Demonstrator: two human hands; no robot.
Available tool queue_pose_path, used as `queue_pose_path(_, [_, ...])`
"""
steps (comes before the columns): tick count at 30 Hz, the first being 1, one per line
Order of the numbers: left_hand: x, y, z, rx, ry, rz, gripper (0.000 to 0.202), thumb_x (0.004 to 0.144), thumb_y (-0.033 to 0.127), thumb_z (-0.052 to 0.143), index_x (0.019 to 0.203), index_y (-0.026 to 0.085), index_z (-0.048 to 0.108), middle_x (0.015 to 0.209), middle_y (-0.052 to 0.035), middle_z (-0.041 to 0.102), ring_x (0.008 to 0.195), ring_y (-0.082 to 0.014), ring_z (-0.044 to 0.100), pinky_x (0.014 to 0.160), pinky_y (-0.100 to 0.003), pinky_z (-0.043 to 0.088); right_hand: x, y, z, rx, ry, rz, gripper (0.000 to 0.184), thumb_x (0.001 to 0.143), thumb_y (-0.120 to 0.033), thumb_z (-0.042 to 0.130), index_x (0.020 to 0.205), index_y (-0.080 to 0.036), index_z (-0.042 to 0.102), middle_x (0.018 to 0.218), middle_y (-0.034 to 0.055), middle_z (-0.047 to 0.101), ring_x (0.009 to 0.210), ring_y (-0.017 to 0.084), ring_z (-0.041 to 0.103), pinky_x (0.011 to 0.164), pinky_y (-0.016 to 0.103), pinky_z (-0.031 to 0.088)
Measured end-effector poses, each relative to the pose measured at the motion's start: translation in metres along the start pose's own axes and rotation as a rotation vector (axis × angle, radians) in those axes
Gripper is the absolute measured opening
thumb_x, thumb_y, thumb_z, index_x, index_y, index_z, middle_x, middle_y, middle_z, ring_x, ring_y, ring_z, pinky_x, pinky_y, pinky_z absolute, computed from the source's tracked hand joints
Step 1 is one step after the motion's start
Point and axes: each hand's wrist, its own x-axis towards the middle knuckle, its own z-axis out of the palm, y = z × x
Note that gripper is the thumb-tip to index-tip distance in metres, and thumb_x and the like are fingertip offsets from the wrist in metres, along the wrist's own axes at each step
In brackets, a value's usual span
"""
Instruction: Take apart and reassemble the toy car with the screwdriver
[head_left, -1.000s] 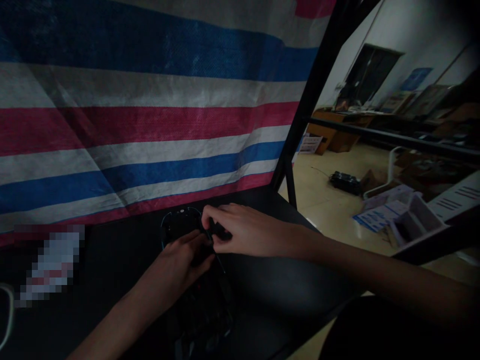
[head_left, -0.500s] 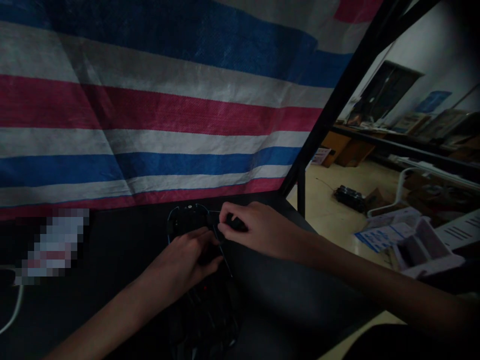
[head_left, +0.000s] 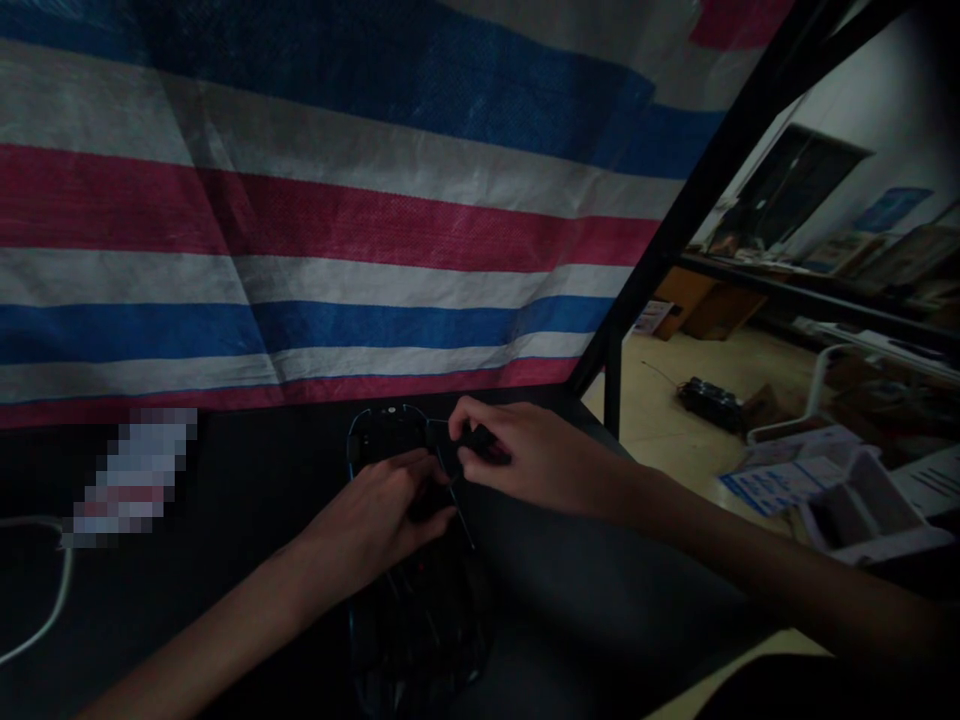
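Note:
On the dark tabletop, a long black car-shaped body (head_left: 390, 430) with thin bluish edges stretches toward me. A tiny red light shows on its nearer part, and most detail is lost in the dark. My left hand (head_left: 394, 500) lies across its middle, fingers curled and closed on its right side; the exact grip is hidden. My right hand (head_left: 525, 450) is closed around a black-handled screwdriver (head_left: 480, 438), just right of the body. Its thin shaft points left to the body's far right edge; whether the tip touches cannot be seen.
Behind the table (head_left: 247, 470) hangs a red, white and blue striped sheet (head_left: 337, 230). A blurred-out flat item (head_left: 139, 480) and a white cable (head_left: 64, 590) lie at left. A black frame post (head_left: 613, 385) stands at right, with a plastic bin (head_left: 874, 505) on the floor beyond.
The whole view has shifted slightly, with things now a little further right. Both hands keep nearly the same places on and beside the black body; the screwdriver is still held.

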Motion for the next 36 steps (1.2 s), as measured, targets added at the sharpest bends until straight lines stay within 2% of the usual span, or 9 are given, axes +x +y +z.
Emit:
queue_pose_path(3, [-0.0001,0.0006,-0.0005,0.008,-0.006,-0.019,0.022,0.092,0.032,0.064,0.109,0.019,0.070,0.094,-0.0050,0.073,0.075,-0.0199,0.068,0.072,-0.036,0.054,0.0000,0.0024,0.0006,-0.061,-0.003,-0.002,0.013,0.097,-0.030,0.053,0.094,-0.024,0.063,0.072,-0.0037,0.063,0.064,0.013,0.057,0.064,0.028,0.033])
queue_pose_path(7, [0.0001,0.0011,-0.0009,0.010,0.009,0.000,0.018,0.091,0.031,0.063,0.103,0.020,0.071,0.089,-0.0039,0.072,0.071,-0.0187,0.066,0.068,-0.034,0.052,-0.0012,0.0013,0.0007,-0.066,0.033,0.031,0.019,0.087,-0.027,0.063,0.106,-0.024,0.060,0.086,-0.0009,0.070,0.074,0.015,0.062,0.069,0.028,0.037])
queue_pose_path(11, [0.0015,0.0006,-0.0008,0.013,0.004,-0.008,0.022,0.090,0.032,0.063,0.106,0.019,0.071,0.086,-0.0031,0.070,0.069,-0.0184,0.065,0.066,-0.033,0.050,-0.0023,-0.0008,0.0007,-0.093,0.019,0.057,0.014,0.094,-0.030,0.055,0.106,-0.025,0.060,0.080,-0.0016,0.068,0.068,0.015,0.060,0.068,0.029,0.037])
queue_pose_path(14, [0.0027,0.0006,-0.0010,0.015,-0.012,-0.025,0.022,0.090,0.033,0.062,0.104,0.019,0.071,0.087,-0.0040,0.070,0.069,-0.0188,0.065,0.067,-0.034,0.050,-0.0021,0.0006,0.0013,-0.032,0.021,0.013,0.023,0.088,-0.026,0.061,0.111,-0.024,0.059,0.088,-0.0006,0.069,0.072,0.014,0.061,0.068,0.028,0.038])
queue_pose_path(18, [0.0029,0.0003,-0.0008,0.009,-0.021,-0.054,0.026,0.090,0.036,0.062,0.108,0.018,0.071,0.087,-0.0043,0.071,0.068,-0.0194,0.065,0.066,-0.035,0.049,-0.0012,0.0031,0.0011,-0.015,0.009,0.013,0.011,0.094,-0.028,0.056,0.100,-0.023,0.062,0.080,-0.0012,0.067,0.069,0.014,0.059,0.067,0.028,0.037])
queue_pose_path(22, [0.0022,-0.0012,0.0005,0.031,-0.004,-0.012,0.021,0.091,0.034,0.063,0.104,0.019,0.071,0.089,-0.0040,0.071,0.070,-0.0187,0.066,0.067,-0.034,0.050,-0.0006,0.0017,-0.0003,0.063,-0.013,-0.048,0.026,0.087,-0.021,0.061,0.113,-0.022,0.059,0.089,-0.0004,0.068,0.070,0.012,0.058,0.067,0.026,0.038])
queue_pose_path(27, [0.0022,0.0005,-0.0005,0.049,-0.015,-0.027,0.024,0.092,0.035,0.063,0.109,0.019,0.070,0.091,-0.0048,0.071,0.072,-0.0203,0.067,0.070,-0.036,0.051,-0.0005,0.0000,-0.0013,0.084,-0.044,-0.040,0.011,0.095,-0.024,0.053,0.103,-0.022,0.061,0.078,-0.0025,0.065,0.065,0.012,0.058,0.066,0.026,0.037])
queue_pose_path(30, [0.0027,0.0033,-0.0022,0.054,-0.032,-0.034,0.022,0.093,0.034,0.061,0.106,0.019,0.070,0.092,-0.0053,0.071,0.072,-0.0205,0.067,0.070,-0.036,0.050,-0.0006,-0.0006,-0.0023,0.030,-0.020,-0.040,0.025,0.088,-0.021,0.061,0.113,-0.023,0.059,0.088,-0.0008,0.068,0.073,0.014,0.061,0.069,0.026,0.039])
queue_pose_path(36, [0.0029,-0.0003,-0.0001,0.065,-0.031,-0.023,0.024,0.093,0.035,0.062,0.109,0.018,0.069,0.096,-0.0060,0.071,0.071,-0.0201,0.066,0.068,-0.036,0.049,-0.0006,-0.0018,-0.0030,-0.009,-0.015,-0.032,0.019,0.091,-0.024,0.057,0.110,-0.023,0.061,0.084,-0.0007,0.068,0.070,0.014,0.060,0.068,0.027,0.039])
